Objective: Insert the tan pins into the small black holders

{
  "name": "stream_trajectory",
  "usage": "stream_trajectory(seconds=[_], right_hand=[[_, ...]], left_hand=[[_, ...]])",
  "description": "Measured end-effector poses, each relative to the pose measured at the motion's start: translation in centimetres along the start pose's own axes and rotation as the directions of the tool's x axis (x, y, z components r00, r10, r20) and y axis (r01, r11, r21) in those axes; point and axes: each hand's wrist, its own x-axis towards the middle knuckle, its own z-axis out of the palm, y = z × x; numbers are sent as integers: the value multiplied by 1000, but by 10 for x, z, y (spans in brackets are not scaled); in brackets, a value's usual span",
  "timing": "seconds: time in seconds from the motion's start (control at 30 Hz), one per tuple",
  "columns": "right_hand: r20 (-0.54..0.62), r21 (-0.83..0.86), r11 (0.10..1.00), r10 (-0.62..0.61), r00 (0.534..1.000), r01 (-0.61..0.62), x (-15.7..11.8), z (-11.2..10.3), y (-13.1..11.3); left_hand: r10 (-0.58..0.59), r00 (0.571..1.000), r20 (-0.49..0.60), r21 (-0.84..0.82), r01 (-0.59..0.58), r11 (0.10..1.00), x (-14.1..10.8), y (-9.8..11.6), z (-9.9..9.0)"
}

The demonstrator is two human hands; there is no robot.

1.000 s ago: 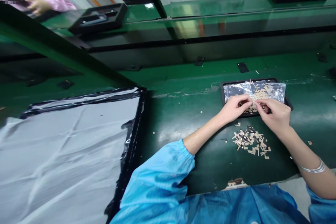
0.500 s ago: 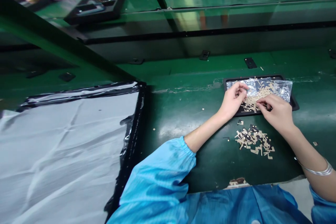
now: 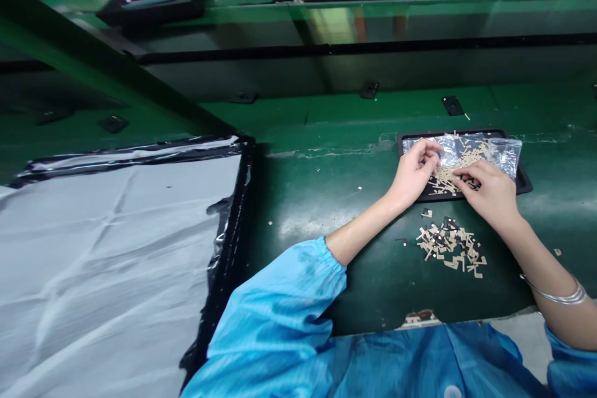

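One left hand (image 3: pixel 413 175) curls loosely at the black tray (image 3: pixel 524 184); whether it grips anything, I cannot tell. Small pale pieces (image 3: pixel 441 183) lie on its clear bag (image 3: pixel 506 155). Outside, a loose pile (image 3: pixel 450 246) sits on the worktop (image 3: pixel 308 211), where the right forearm (image 3: pixel 543 255) might scatter it. The right hand (image 3: pixel 492 193) has thumb and forefinger close among the pieces, hold unclear; snagging the bag might spill them.

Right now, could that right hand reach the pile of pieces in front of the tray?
Probably yes: the right hand is over the black tray, the pile lies uncovered on its nearer side, and nothing visible blocks the way.
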Motion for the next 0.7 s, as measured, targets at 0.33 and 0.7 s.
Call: stream_trajectory(seconds=[0.33, 0.7], right_hand=[[48, 66, 986, 152, 987, -155, 3, 1, -2], [107, 600, 732, 327, 939, -323, 3, -1, 3]], left_hand=[[-12, 1000, 20, 9, 12, 1000, -1, 3, -1], [68, 967, 247, 217, -124, 968, -3, 6, 1]])
